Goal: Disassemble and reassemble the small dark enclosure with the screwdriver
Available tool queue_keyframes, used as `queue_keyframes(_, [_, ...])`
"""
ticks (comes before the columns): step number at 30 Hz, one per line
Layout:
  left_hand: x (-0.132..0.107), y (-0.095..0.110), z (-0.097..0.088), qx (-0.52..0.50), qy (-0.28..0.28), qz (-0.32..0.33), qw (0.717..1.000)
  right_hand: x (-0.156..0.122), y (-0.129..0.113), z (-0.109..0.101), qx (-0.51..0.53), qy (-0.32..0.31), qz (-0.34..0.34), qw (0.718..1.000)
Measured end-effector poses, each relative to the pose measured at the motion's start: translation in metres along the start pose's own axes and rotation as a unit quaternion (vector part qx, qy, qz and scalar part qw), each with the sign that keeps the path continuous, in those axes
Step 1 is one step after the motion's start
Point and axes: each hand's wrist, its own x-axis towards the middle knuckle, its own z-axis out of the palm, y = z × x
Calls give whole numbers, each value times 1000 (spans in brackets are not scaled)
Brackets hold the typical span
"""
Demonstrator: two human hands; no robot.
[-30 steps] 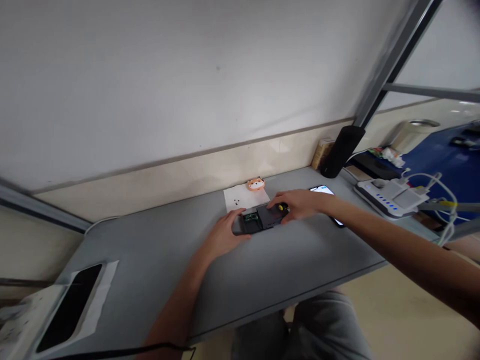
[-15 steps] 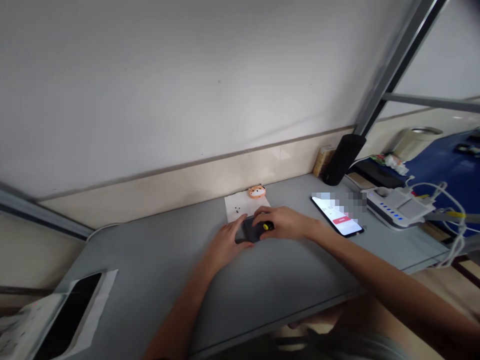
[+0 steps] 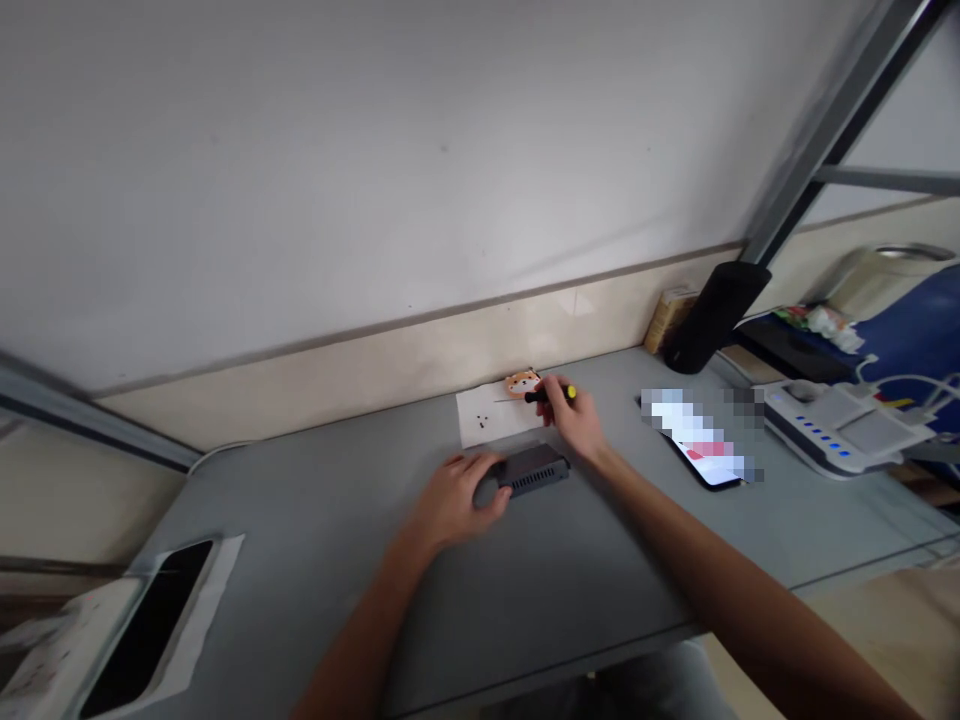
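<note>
My left hand (image 3: 461, 495) grips the left end of a dark grey box (image 3: 534, 468) with a row of vent slots along its near side. The box rests on the grey desk. To the right and farther back, my right hand (image 3: 570, 415) is closed around the black and yellow handle of a screwdriver (image 3: 546, 395), whose thin shaft points left. That shaft lies over a white paper sheet (image 3: 472, 430) holding several tiny dark pieces, perhaps screws. An orange and white animal-faced item (image 3: 521, 383) sits at the sheet's back edge, beside my right fingers.
A lit phone (image 3: 694, 445) lies to the right, near a white power strip (image 3: 832, 440) with plugs and cables. A black cylinder (image 3: 716, 318) stands by the wall. At the left, a dark-screened device (image 3: 154, 620) lies on white paper.
My right hand has moved off the box, up and back toward the paper sheet, with the screwdriver still in it. My left hand stays on the box. The view has shifted slightly.
</note>
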Motion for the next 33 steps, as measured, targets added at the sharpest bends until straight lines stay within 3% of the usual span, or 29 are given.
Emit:
queue_keyframes(7, [1, -4, 1, -13, 23, -6, 1000, -2, 19, 8, 10, -48, 40, 998])
queue_keyframes(11, [3, -2, 1, -30, 27, -21, 999, -3, 12, 5, 29, -44, 44, 998])
queue_keyframes(17, [4, 0, 3, -71, 46, -80, 993, 1, -1, -3, 129, 9, 86, 988])
queue_keyframes(21, [4, -1, 8, -94, 56, -96, 989, 1, -5, -6, 179, 4, 95, 979])
queue_keyframes(27, [0, -1, 9, -62, 161, -61, 983, -2, -2, -6, 204, -79, 132, 967])
queue_keyframes(33, [-1, 6, 0, 3, 252, 78, 965, -4, 5, -2, 221, -90, 137, 961])
